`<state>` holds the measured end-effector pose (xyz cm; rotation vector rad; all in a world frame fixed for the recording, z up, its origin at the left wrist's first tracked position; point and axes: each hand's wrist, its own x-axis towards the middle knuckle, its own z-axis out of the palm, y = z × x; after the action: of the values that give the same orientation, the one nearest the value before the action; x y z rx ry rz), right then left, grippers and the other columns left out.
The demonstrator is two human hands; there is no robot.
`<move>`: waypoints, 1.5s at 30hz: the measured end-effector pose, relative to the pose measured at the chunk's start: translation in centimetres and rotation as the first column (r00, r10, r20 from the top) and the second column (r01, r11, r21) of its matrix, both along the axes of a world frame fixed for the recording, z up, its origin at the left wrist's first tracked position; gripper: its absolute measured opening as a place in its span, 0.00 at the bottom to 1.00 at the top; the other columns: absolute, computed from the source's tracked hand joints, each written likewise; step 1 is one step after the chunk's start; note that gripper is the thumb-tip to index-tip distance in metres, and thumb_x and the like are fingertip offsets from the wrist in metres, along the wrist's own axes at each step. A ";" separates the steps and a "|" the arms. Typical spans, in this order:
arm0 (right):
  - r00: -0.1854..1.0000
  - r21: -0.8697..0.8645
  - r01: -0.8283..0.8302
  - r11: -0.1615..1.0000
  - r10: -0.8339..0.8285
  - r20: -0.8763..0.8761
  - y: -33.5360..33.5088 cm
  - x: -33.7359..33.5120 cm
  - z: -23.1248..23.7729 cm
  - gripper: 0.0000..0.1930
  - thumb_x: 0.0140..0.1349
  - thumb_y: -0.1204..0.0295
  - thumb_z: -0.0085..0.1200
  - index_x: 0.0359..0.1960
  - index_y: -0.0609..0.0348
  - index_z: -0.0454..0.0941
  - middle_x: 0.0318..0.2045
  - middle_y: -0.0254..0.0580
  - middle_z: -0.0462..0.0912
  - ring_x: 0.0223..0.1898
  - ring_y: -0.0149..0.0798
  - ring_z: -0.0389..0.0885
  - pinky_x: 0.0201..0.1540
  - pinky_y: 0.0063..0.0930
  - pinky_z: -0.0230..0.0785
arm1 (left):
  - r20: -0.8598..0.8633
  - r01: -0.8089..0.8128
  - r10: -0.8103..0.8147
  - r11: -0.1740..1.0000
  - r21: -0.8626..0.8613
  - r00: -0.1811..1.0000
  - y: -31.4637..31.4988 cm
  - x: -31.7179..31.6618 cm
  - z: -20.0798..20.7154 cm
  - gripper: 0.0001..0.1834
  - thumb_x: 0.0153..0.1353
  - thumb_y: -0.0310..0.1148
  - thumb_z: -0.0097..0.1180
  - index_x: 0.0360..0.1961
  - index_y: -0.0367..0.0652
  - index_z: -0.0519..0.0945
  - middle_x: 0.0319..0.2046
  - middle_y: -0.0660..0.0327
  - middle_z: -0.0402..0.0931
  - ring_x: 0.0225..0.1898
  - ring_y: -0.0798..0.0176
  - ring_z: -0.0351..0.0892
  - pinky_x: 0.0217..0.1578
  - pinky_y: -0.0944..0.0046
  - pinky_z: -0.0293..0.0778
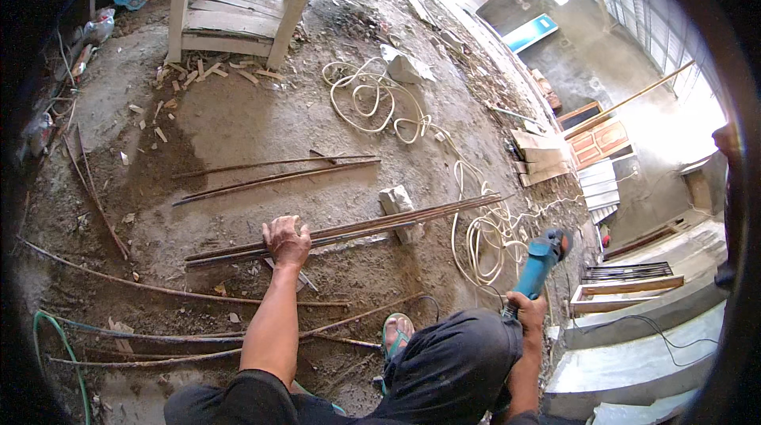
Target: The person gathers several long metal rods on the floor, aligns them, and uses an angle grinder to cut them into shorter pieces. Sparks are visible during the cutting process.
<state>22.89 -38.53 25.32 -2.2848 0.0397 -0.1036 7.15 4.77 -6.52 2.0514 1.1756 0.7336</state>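
Observation:
My left hand is wrapped over a bundle of rusty steel rods that lies slanting in front of me. Toward its right end the bundle rests across a grey stone block. Off to the right, my right hand grips a teal angle grinder by its body. The grinder's head is up and away from the rods, and its disc shows at the far end. Whether the disc spins I cannot tell. My sandalled foot is on the ground between the hands.
Coiled white cable spreads right of the rods. Loose rods lie beyond the bundle, and long bent rods nearer me. A wooden stand is at the far left. Boards and a wooden door panel are at the right.

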 end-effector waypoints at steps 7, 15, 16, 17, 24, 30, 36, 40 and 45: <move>0.998 -0.081 -0.047 0.996 0.044 -0.047 0.6 0.7 -2.8 0.24 0.40 0.63 0.75 0.34 0.67 0.80 0.26 0.41 0.85 0.24 0.36 0.83 0.30 0.33 0.76 | 0.014 0.061 -0.063 0.990 0.126 0.998 -0.5 0.8 0.6 0.16 0.55 0.40 0.66 0.45 0.49 0.85 0.48 0.60 0.81 0.59 0.55 0.75 0.71 0.37 0.53; 0.977 0.076 -0.157 0.985 0.167 -0.136 0.5 3.9 -7.7 0.25 0.41 0.69 0.74 0.41 0.63 0.77 0.27 0.39 0.83 0.27 0.34 0.84 0.30 0.31 0.76 | -0.011 0.249 -0.258 0.917 0.312 0.966 -1.5 2.8 3.5 0.11 0.55 0.39 0.68 0.38 0.49 0.87 0.41 0.60 0.82 0.51 0.53 0.78 0.59 0.46 0.68; 0.973 0.162 -0.140 0.977 0.166 -0.162 0.6 4.6 -8.6 0.24 0.43 0.75 0.72 0.42 0.62 0.75 0.25 0.36 0.81 0.25 0.34 0.82 0.28 0.30 0.75 | -0.021 0.279 -0.294 0.878 0.388 0.956 -2.1 3.5 4.0 0.09 0.55 0.39 0.68 0.36 0.51 0.87 0.37 0.60 0.81 0.47 0.53 0.78 0.52 0.50 0.71; 0.972 0.206 -0.139 0.969 0.173 -0.159 0.4 5.3 -9.4 0.24 0.43 0.75 0.72 0.42 0.62 0.75 0.25 0.35 0.81 0.24 0.33 0.81 0.28 0.30 0.75 | -0.059 0.331 -0.334 0.863 0.381 0.941 -2.8 4.4 4.3 0.09 0.55 0.40 0.68 0.35 0.51 0.87 0.36 0.60 0.81 0.46 0.53 0.78 0.52 0.50 0.71; 0.967 0.250 -0.064 0.966 0.122 -0.222 -5.7 8.7 -14.9 0.23 0.43 0.75 0.71 0.43 0.60 0.75 0.26 0.34 0.79 0.23 0.32 0.80 0.28 0.29 0.74 | -0.282 0.495 -0.409 0.753 0.433 0.868 -6.5 7.2 4.0 0.11 0.54 0.42 0.69 0.34 0.51 0.84 0.34 0.62 0.78 0.43 0.54 0.77 0.47 0.52 0.70; 0.966 0.106 -0.022 0.994 0.048 -0.254 -10.4 10.0 -17.0 0.30 0.40 0.72 0.71 0.49 0.63 0.75 0.34 0.37 0.79 0.31 0.36 0.78 0.39 0.32 0.74 | -0.393 0.562 -0.411 0.695 0.449 0.822 -7.0 7.5 4.1 0.08 0.55 0.36 0.67 0.32 0.49 0.80 0.33 0.61 0.78 0.42 0.54 0.78 0.45 0.52 0.71; 0.981 0.086 -0.044 0.995 0.059 -0.185 -11.3 10.8 -16.8 0.29 0.40 0.71 0.69 0.48 0.62 0.75 0.33 0.39 0.79 0.32 0.37 0.79 0.40 0.33 0.74 | -0.388 0.691 -0.571 0.604 0.398 0.723 -8.4 6.3 4.1 0.07 0.59 0.29 0.60 0.39 0.46 0.77 0.32 0.55 0.77 0.35 0.48 0.80 0.36 0.51 0.76; 0.936 0.063 -0.043 0.997 0.062 -0.347 -10.3 11.4 -16.6 0.29 0.40 0.70 0.70 0.47 0.63 0.75 0.34 0.40 0.80 0.33 0.38 0.79 0.40 0.35 0.74 | -0.385 0.785 -0.685 0.561 0.264 0.619 -10.2 4.8 3.4 0.10 0.58 0.24 0.57 0.42 0.46 0.77 0.31 0.54 0.75 0.32 0.47 0.80 0.32 0.51 0.78; 0.964 0.164 -0.109 0.980 0.145 -0.225 -7.2 10.8 -17.2 0.29 0.40 0.69 0.70 0.48 0.63 0.75 0.34 0.42 0.81 0.34 0.41 0.81 0.41 0.36 0.75 | -0.447 0.771 -0.649 0.613 0.172 0.616 -12.2 2.4 2.3 0.11 0.60 0.23 0.54 0.43 0.46 0.78 0.32 0.54 0.75 0.33 0.47 0.80 0.32 0.52 0.79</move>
<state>33.74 -45.71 8.13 -2.1315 0.0233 0.2318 9.60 -7.48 -4.19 2.7531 0.2455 0.1662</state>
